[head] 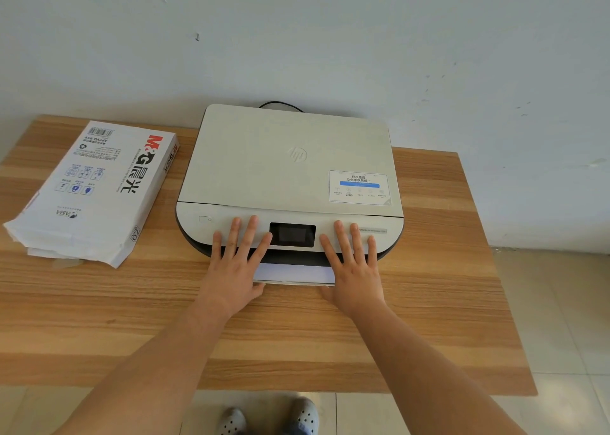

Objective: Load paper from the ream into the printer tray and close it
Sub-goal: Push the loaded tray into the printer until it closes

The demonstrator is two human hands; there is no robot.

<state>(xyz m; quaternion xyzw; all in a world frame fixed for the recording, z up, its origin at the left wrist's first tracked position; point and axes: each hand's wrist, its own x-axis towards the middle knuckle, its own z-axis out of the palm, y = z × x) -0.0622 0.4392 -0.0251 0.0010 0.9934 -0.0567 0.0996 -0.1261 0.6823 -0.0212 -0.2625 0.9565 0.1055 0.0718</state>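
Observation:
A white printer (290, 160) sits at the back middle of the wooden table (297, 335). Its paper tray (293, 274) sticks out a little at the front, with white paper showing in it. My left hand (236, 263) lies flat with fingers spread over the tray's left end, fingertips on the printer's front panel. My right hand (353, 263) lies the same way over the tray's right end, its thumb at the tray's front edge. Neither hand holds anything. The opened paper ream (95, 187), in a white wrapper, lies at the left of the table.
A dark screen (292, 234) sits on the front panel between my hands. A black cable (280, 103) runs behind the printer against the wall. My feet in grey shoes (269, 418) stand at the table's front edge on a tiled floor.

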